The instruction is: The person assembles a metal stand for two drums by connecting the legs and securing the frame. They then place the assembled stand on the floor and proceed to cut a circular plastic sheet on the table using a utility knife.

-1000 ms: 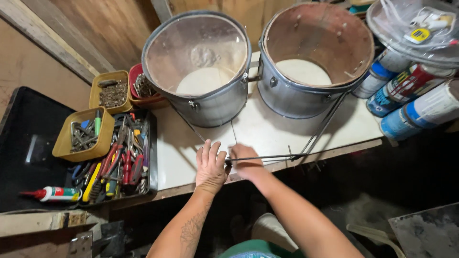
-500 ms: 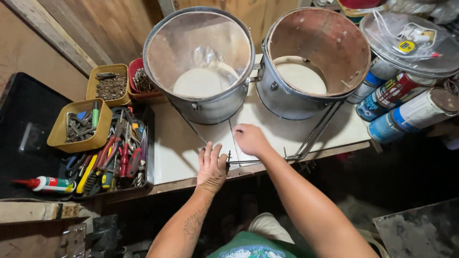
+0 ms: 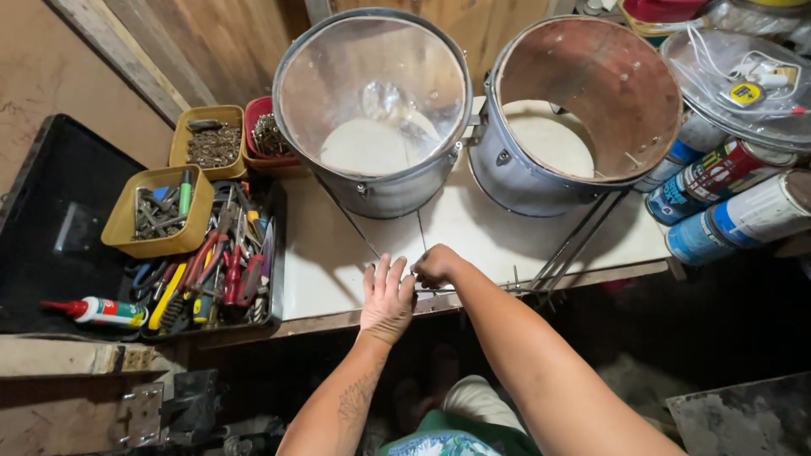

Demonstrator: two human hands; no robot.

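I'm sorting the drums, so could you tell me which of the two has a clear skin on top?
The left drum, nearest the yellow trays, has the clear skin; the right drum is open, showing its brown inside.

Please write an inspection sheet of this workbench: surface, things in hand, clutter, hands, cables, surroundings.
Surface: white bench top, worn front edge.
Job's things: thin metal rods lying at the bench's front edge; two open metal drum shells standing behind.
Clutter: tool tray, yellow tubs of screws, glue tube, spray cans.
Hands: left hand flat on the bench; right hand closed beside it, what its grip holds cannot be told.
Cables: white cord under a clear lid.
Surroundings: wooden wall, dark floor below.
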